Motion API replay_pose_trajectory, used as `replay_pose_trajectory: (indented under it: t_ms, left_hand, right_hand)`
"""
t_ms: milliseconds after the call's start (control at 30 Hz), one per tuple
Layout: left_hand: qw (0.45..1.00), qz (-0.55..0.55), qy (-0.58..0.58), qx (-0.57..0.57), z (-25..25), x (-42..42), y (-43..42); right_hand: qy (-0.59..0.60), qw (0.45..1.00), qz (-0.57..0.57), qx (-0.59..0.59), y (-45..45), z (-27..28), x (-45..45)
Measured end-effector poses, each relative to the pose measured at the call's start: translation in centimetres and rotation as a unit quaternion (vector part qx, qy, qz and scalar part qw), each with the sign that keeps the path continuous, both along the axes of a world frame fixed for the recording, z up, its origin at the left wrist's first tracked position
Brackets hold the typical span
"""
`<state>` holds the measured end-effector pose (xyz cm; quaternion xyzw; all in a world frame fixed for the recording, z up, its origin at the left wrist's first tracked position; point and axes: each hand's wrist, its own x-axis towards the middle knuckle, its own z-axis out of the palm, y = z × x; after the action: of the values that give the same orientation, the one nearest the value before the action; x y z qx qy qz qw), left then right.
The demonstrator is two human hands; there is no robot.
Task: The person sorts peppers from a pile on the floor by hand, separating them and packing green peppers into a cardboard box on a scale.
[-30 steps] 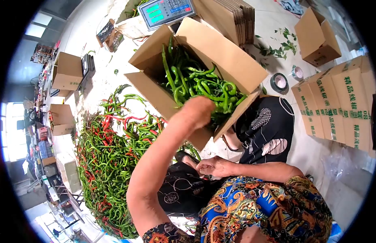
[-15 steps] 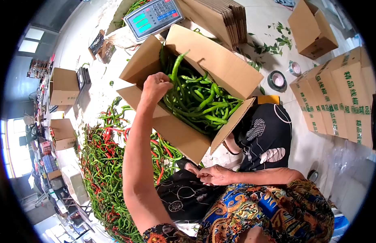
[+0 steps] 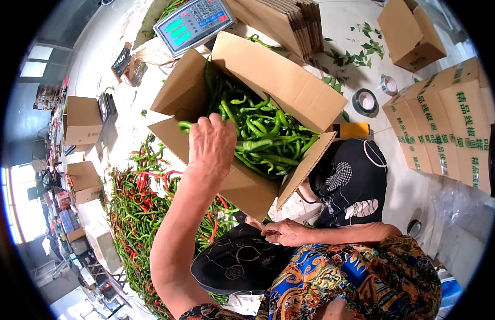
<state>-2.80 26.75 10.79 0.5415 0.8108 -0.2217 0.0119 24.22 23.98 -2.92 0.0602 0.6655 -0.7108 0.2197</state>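
My left hand [image 3: 211, 141] is over the near left flap of an open cardboard box [image 3: 279, 66], its back toward me. Its fingers are closed around a green chili pepper [image 3: 184, 126], whose end sticks out on the left. The box is filled with long green chili peppers [image 3: 277, 128], lying in a loose pile. My right hand [image 3: 283, 232] rests low over my lap, close to a foot, with its fingers curled together and no object showing in them.
A heap of green and red peppers [image 3: 135, 213] covers the floor at left. Behind the box stand a digital scale [image 3: 194, 24] and folded cardboard [image 3: 279, 21]. Tape rolls [image 3: 365, 102] and printed cartons [image 3: 439, 125] are at right. Another open box [image 3: 411, 37] stands at far right.
My left hand has come lower and toward me over the box flap, turning its back up. The pepper it held upright now lies crosswise in its grip. My right hand stays put.
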Motion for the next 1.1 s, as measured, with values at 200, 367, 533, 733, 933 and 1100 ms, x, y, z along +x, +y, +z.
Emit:
replay_pose_trajectory:
  t_ms: [200, 367, 533, 733, 933, 1100]
  left_hand:
    - [0.98, 0.023, -0.138, -0.139, -4.4, -3.7, 2.0]
    - [0.951, 0.195, -0.119, 0.208, -4.3, -9.2, 5.3]
    - [0.857, 0.315, -0.223, 0.34, -12.6, -13.2, 7.2]
    - [0.838, 0.263, -0.191, 0.438, -12.0, -12.8, 6.6]
    - [0.839, 0.105, -0.159, 0.51, -1.3, -9.8, 3.2]
    - [0.887, 0.0, -0.139, 0.441, -0.9, -7.9, 1.9]
  right_hand:
    - [0.016, 0.999, 0.042, 0.019, 0.0, -0.7, 0.0]
    - [0.001, 0.999, 0.034, -0.017, 0.4, -0.6, 0.2]
    - [0.022, 0.999, -0.043, -0.007, 1.0, 0.6, -0.4]
    - [-0.008, 1.0, -0.004, 0.014, 1.2, 0.6, -0.8]
    - [-0.026, 0.999, -0.027, 0.023, 1.6, 1.4, -0.9]
    - [-0.027, 0.999, -0.013, 0.016, 1.2, 1.7, -0.9]
